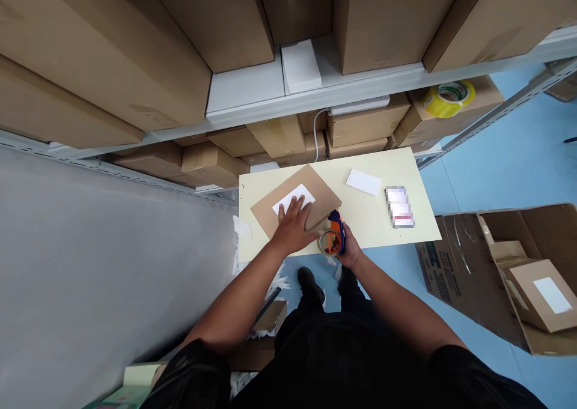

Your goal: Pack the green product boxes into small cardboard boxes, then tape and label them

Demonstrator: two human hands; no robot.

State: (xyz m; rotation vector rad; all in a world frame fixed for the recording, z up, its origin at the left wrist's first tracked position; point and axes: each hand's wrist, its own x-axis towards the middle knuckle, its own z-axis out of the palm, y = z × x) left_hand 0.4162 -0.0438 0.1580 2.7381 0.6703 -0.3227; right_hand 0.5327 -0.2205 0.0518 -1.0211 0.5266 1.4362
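Observation:
A flat cardboard box (322,190) lies at an angle on the cream tabletop (374,235). On its upper face is a white label (282,206). My left hand (294,227) rests over the label and box with its fingers stretched out. At the box's near right edge, my right hand (351,248) is wrapped round a blue and orange tape dispenser (341,235). A roll of tape (321,245) sits in the dispenser. The dispenser's head is close against the box edge; whether tape is stuck there I cannot make out.
A white paper stack (363,182) and a phone (399,207) lie on the table's right side. Shelves with cartons (378,24) stand behind, with a yellow tape roll (433,101) on one carton. At right on the floor is a large open carton (473,283) holding boxes.

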